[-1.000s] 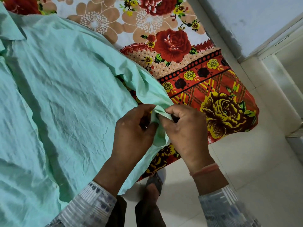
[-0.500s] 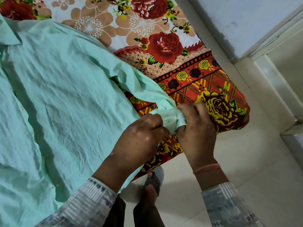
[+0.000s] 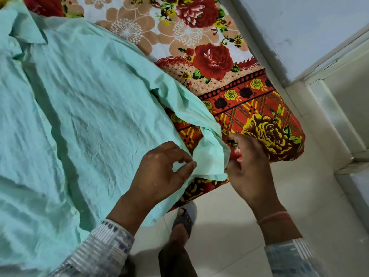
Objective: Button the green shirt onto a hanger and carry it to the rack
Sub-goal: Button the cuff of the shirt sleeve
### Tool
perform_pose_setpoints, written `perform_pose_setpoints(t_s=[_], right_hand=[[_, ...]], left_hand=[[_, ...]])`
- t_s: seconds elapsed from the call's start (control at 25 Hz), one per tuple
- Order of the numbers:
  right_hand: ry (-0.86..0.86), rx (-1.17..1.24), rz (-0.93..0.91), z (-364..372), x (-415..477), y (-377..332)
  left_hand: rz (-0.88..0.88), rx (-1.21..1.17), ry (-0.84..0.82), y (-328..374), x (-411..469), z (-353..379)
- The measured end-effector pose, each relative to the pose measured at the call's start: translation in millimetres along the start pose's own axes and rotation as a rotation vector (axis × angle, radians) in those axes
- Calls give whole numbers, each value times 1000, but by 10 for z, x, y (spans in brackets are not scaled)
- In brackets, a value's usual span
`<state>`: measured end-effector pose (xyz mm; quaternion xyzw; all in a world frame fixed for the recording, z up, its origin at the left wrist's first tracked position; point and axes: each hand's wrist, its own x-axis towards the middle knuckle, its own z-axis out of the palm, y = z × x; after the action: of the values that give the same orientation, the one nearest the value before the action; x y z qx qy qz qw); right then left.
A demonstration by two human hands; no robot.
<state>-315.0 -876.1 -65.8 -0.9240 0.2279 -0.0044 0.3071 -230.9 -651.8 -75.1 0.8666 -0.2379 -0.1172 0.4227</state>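
Your green shirt (image 3: 89, 116) lies spread flat and creased on the bed, front side up, with the collar (image 3: 28, 31) at the upper left. Its sleeve (image 3: 179, 96) runs down toward the near right corner of the bed, and the cuff (image 3: 209, 162) hangs just over the bed's edge between your two hands.

Your left hand (image 3: 161, 172) has thumb and forefinger brought together on the cuff's left edge, pinching the cloth; the other fingers are curled above it. Your right hand (image 3: 249, 172) meets the cuff's right edge at the thumb side, fingers loosely extended toward the sheet. Whether it grips the cloth cannot be told.

Under the shirt is a floral bedsheet (image 3: 259, 108), red and yellow at its border. A pale tiled floor (image 3: 299, 196) lies below, with your sandalled foot (image 3: 184, 218) beside the bed. A thread band (image 3: 273, 216) circles your right wrist.
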Motion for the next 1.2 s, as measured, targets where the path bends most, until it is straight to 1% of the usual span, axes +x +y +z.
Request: perform_pose_setpoints(t_s=[0.08,0.16,0.24,0.28,0.32,0.36,0.44,0.52,0.6,0.76,0.8,0.88,0.96,1.0,1.04,1.12,1.16,1.2], right_hand=[[162,-10,89,47,-40,-162],[321,-6,111,88,-138,-265],[440,-18,34,179,-291,-446],[470,-2,-24,200,-350,-565],[465,33,-91,296,-413,-763],[427,73,-159,455,-474,-1017],[290,132,-286,877,-602,-1566],[156,137,-388,1313,-728,-2052],[58,136,-448,1715,-883,-2504],[-72,142,-553,2293,-1202,-3198],[-131,159,-567,2414,-1290,-3330],[-304,190,-578,2715,-1516,-3595],[-464,151,-586,2975,-1785,-3754],[-518,114,-595,3072,-1923,-3805],[-560,78,-603,3163,-2054,-3848],[-611,44,-608,3274,-2244,-3907],[-605,58,-609,3293,-2290,-3927],[-588,80,-622,3320,-2332,-3956]], left_hand=[[-15,0,48,-78,-71,-166],[-13,-13,58,-160,-158,-307],[-9,-14,63,-267,-346,-477],[-10,-15,73,-298,-411,-525],[-24,-17,102,-368,-509,-619],[-46,-22,147,-456,-617,-744],[-115,-47,256,-654,-836,-1012],[-177,-61,360,-857,-1056,-1295],[-229,-56,441,-1091,-1355,-1678],[-372,-36,581,-1617,-2023,-2413],[-403,-21,610,-1733,-2192,-2549],[-502,51,656,-1970,-2598,-2791],[-675,122,640,-2202,-3009,-2930],[-773,155,588,-2285,-3206,-2966],[-860,183,501,-2348,-3397,-2988],[-936,198,291,-2396,-3664,-2982],[-939,180,224,-2393,-3719,-2970],[-945,139,206,-2390,-3769,-2978]])
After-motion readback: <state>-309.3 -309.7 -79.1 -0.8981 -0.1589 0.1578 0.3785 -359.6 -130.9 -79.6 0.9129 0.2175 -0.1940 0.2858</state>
